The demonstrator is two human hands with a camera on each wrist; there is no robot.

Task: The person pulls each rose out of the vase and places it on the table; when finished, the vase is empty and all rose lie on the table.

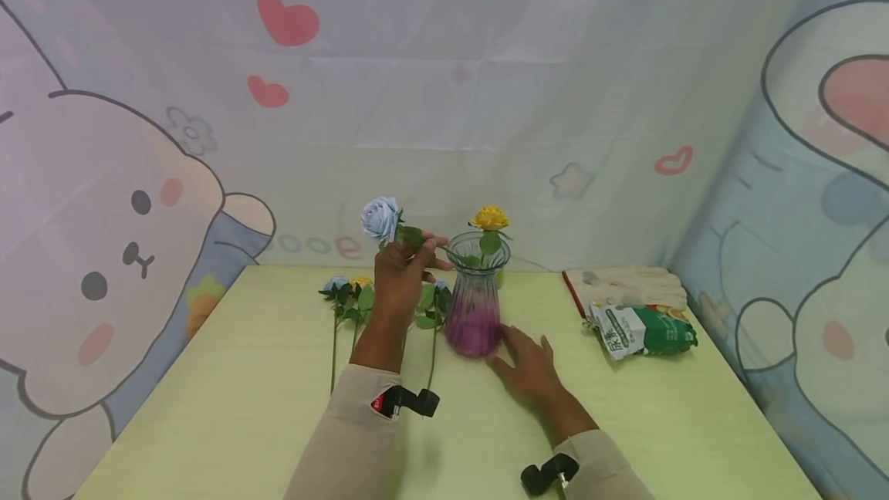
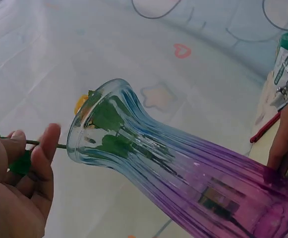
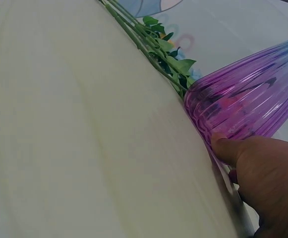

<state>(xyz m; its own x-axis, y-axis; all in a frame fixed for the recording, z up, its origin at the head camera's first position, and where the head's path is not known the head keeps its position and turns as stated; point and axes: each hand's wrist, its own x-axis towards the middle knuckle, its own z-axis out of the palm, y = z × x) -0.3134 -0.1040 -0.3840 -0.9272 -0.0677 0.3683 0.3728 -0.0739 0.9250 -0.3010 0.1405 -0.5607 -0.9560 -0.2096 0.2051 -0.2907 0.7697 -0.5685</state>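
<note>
Glass, clear blue at the mouth and purple at the foot, forms the vase point(image 1: 474, 315), which stands upright on the table point(image 1: 278, 400) between the two hands. At the vase's upper left, the left hand point(image 1: 403, 272) pinches the green stem of a blue rose point(image 1: 380, 217) between thumb and fingers. The bloom sits on the far side of that hand from the vase, about level with the rim; the stem runs across towards the mouth. Whether its end is inside the rim cannot be settled from these angles.

The right hand point(image 1: 531, 373) is low on the vase's right side, thumb and fingers spread wide, tips touching the purple foot. It holds no flower.

One yellow rose point(image 1: 490, 218) stands in the vase, its head above the rim and its leaves visible through the glass. Left of the vase, more flowers point(image 1: 434, 315) lie on the table, blue and yellow heads towards the backdrop point(image 1: 444, 99). Right of the vase, well apart, are a pale glove point(image 1: 635, 284) with a red edge and, overlapping it, a green-and-white packet point(image 1: 649, 332).
</note>
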